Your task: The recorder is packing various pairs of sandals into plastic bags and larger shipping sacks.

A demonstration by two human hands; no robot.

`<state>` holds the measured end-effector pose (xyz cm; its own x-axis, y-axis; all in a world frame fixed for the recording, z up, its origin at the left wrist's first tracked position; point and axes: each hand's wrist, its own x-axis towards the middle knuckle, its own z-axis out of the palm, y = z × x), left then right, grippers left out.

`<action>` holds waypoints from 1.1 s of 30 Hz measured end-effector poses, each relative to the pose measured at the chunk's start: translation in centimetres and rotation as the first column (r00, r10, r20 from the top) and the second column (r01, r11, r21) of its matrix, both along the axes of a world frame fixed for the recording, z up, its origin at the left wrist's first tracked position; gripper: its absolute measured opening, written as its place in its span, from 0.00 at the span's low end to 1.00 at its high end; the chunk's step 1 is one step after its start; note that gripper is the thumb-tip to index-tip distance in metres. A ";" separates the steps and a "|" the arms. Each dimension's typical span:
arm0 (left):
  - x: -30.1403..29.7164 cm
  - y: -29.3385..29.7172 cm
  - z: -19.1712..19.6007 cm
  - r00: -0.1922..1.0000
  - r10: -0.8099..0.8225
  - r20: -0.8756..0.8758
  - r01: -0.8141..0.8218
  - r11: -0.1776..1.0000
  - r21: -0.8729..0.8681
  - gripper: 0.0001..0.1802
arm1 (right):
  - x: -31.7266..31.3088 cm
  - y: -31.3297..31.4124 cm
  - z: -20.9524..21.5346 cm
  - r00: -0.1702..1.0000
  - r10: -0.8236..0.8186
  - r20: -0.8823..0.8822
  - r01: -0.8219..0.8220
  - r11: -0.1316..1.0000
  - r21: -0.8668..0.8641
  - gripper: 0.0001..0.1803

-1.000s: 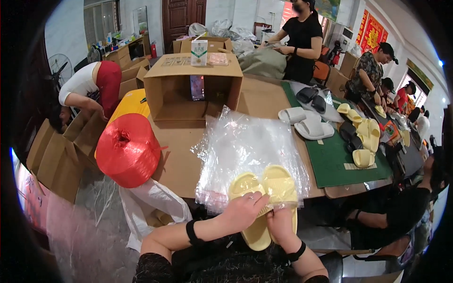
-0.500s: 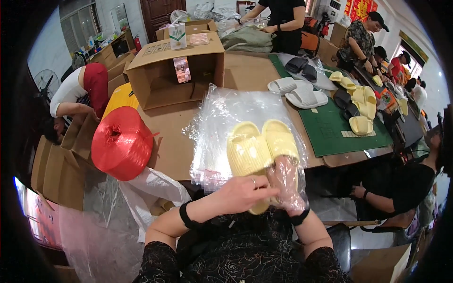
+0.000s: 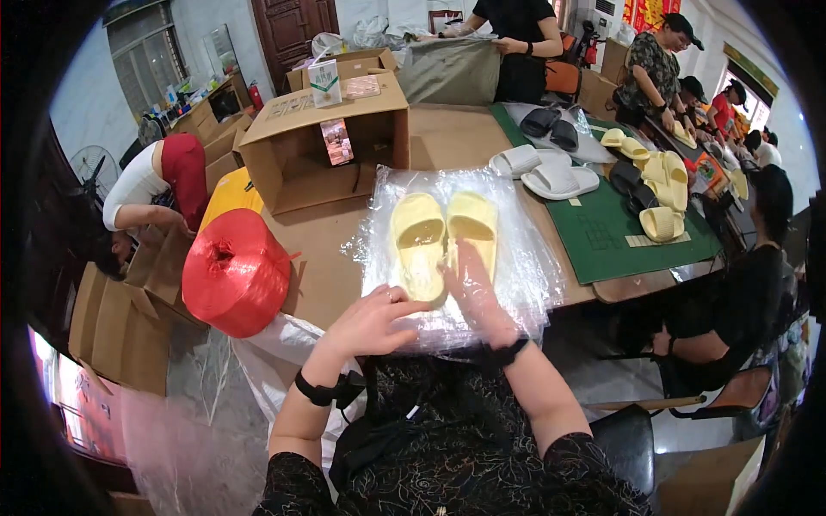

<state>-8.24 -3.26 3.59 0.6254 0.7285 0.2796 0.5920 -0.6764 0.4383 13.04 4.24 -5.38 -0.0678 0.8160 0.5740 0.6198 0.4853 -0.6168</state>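
Observation:
A pair of pale yellow slippers, a left slipper (image 3: 418, 225) and a right slipper (image 3: 474, 215), lies side by side, toes away from me, on a pile of clear plastic bags (image 3: 533, 297). Clear film shines around them; whether it fully covers them is hard to tell. My right hand (image 3: 478, 297) rests on the right slipper's footbed, fingers stretched toward its strap. Beside the left slipper's heel is my left hand (image 3: 372, 322), fingers apart and holding nothing.
A big red roll of plastic twine (image 3: 237, 275) stands left of the bags, with an open cardboard box (image 3: 323, 146) behind. White slippers (image 3: 559, 179) and a green cutting mat (image 3: 594, 245) with more yellow and black slippers lie right. Several people work around; one bends over boxes (image 3: 120, 331).
The yellow slippers have gone from being held up near my body to lying flat on the bags. Both hands have moved apart, and my right hand has shifted forward and left.

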 end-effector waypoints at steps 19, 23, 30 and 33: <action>9.2 12.9 -3.0 0.762 0.628 -0.157 -0.633 0.774 0.025 0.32 | 12.1 2.0 -2.0 0.969 -0.148 -0.195 0.082 0.947 -0.311 0.12; 10.7 14.7 -5.4 0.757 0.627 -0.181 -0.621 0.778 0.096 0.31 | 9.3 1.4 -4.7 0.984 -0.140 0.108 0.157 0.973 -0.169 0.10; 13.3 16.8 -8.4 0.694 0.716 -0.083 -0.708 0.698 0.105 0.15 | 8.5 0.4 -4.4 0.985 -0.134 0.108 0.143 0.986 -0.082 0.05; 13.6 17.1 -8.2 0.699 0.714 -0.051 -0.706 0.699 0.116 0.16 | 8.6 0.5 -4.7 0.980 -0.173 0.099 0.178 0.983 -0.044 0.05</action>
